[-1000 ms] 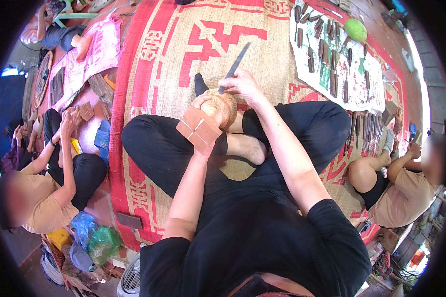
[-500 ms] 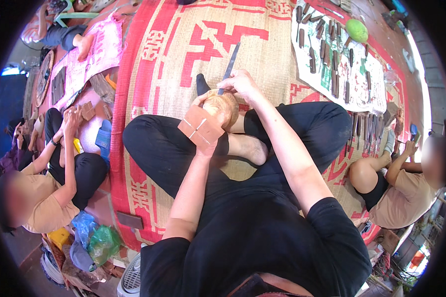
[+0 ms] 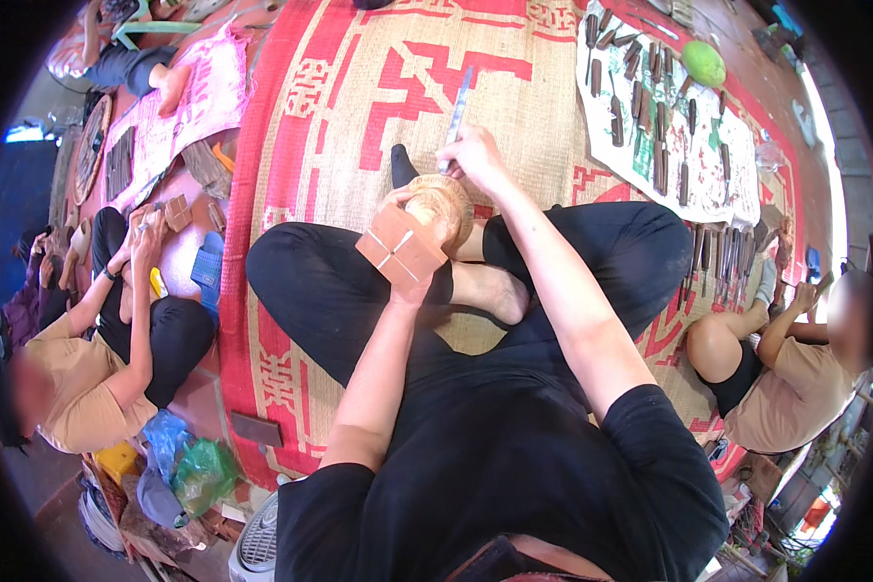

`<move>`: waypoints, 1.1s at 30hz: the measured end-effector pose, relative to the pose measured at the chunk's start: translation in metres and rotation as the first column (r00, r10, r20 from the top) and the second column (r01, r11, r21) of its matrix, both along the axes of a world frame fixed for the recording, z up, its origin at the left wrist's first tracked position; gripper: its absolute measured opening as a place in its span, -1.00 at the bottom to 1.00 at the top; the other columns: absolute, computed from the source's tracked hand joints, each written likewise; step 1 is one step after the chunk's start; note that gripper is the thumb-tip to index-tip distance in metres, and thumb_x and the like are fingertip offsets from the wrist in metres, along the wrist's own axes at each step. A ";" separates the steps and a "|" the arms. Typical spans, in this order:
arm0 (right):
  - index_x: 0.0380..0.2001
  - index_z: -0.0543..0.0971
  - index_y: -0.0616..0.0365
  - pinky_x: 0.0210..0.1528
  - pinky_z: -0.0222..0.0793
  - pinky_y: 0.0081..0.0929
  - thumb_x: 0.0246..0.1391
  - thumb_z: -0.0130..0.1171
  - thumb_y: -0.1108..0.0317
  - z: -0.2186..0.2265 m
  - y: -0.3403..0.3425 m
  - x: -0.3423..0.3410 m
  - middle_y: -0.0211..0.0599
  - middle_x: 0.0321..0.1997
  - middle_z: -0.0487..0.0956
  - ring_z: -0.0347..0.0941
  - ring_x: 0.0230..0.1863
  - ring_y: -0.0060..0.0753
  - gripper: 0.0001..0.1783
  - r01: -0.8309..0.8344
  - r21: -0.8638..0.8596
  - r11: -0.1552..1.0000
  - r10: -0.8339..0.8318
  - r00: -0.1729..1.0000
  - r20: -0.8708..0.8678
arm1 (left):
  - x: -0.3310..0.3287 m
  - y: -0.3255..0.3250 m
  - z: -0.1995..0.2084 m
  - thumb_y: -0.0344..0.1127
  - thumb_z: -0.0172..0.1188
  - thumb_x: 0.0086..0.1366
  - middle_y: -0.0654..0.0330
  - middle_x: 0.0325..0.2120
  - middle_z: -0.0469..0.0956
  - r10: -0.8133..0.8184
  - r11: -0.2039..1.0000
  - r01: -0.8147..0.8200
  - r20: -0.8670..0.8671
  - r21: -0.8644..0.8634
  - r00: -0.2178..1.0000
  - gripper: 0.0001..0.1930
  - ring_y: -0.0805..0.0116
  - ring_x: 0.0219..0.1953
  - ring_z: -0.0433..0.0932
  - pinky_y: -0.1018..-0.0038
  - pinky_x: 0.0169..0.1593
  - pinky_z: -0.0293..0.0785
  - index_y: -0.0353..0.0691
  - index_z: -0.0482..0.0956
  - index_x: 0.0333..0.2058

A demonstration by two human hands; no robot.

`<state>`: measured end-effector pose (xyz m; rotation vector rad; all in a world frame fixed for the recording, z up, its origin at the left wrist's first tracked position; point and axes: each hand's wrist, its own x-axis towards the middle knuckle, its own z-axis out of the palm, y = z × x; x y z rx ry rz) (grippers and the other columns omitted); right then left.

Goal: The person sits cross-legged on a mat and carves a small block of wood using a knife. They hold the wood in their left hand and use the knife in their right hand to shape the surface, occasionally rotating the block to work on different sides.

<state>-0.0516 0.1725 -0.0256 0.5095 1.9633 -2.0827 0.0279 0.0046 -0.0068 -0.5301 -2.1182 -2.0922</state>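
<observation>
My left hand (image 3: 412,289) is closed round a carved wooden piece (image 3: 438,210), gripping it from the near and left side. The piece has a rounded, head-like top and a square reddish-brown base (image 3: 402,244) marked with a white cross, tilted toward me. Just beyond it, my right hand (image 3: 472,155) pinches the near end of a long, narrow, tapered metal tool (image 3: 460,102) whose tip points away from me. Whether the tool touches the wood is hidden by my fingers. A black, rounded object (image 3: 403,165) shows behind the carving; its kind is unclear.
I sit cross-legged on a red and straw-coloured mat (image 3: 359,116). Many carving tools lie on a white cloth (image 3: 689,199) at the far right, beside a green round fruit (image 3: 703,63). People work at left and right. A dark flat block (image 3: 256,430) lies near left.
My right hand and the tool have lifted slightly away from the carving, and the blade now catches the light. The left hand still grips the piece in nearly the same place.
</observation>
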 end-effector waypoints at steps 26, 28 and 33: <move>-0.52 0.52 0.23 -0.48 0.43 -0.61 -0.21 0.25 0.47 0.020 0.023 0.015 -0.29 -0.55 0.56 0.50 -0.54 -0.52 -0.87 0.083 -0.046 0.995 -0.086 0.995 -0.054 | 0.021 0.017 -0.008 -0.15 0.30 -0.03 0.01 -0.04 0.21 0.057 0.960 -0.111 -0.207 -0.256 0.977 -0.39 0.09 0.12 0.19 0.21 0.16 0.14 -0.23 0.22 -0.07; -0.47 0.58 0.21 -0.43 0.42 -0.65 -0.14 0.22 0.44 0.038 0.022 0.025 -0.30 -0.48 0.59 0.50 -0.50 -0.56 -0.90 0.033 -0.097 0.995 -0.039 0.997 -0.066 | 0.025 0.018 -0.004 -0.14 0.31 -0.04 0.00 -0.03 0.18 0.041 0.966 -0.096 -0.225 -0.240 0.974 -0.41 0.04 0.15 0.13 0.16 0.18 0.12 -0.23 0.23 -0.10; -0.44 0.59 0.19 -0.46 0.37 -0.70 -0.17 0.24 0.45 0.020 0.023 0.041 -0.31 -0.48 0.59 0.49 -0.49 -0.58 -0.87 -0.042 0.026 0.999 0.046 0.984 -0.175 | 0.025 0.019 -0.001 -0.19 0.33 -0.08 -0.04 -0.05 0.19 0.003 0.951 -0.085 -0.267 -0.298 0.964 -0.41 -0.12 0.15 0.13 0.05 0.18 0.09 -0.22 0.24 -0.12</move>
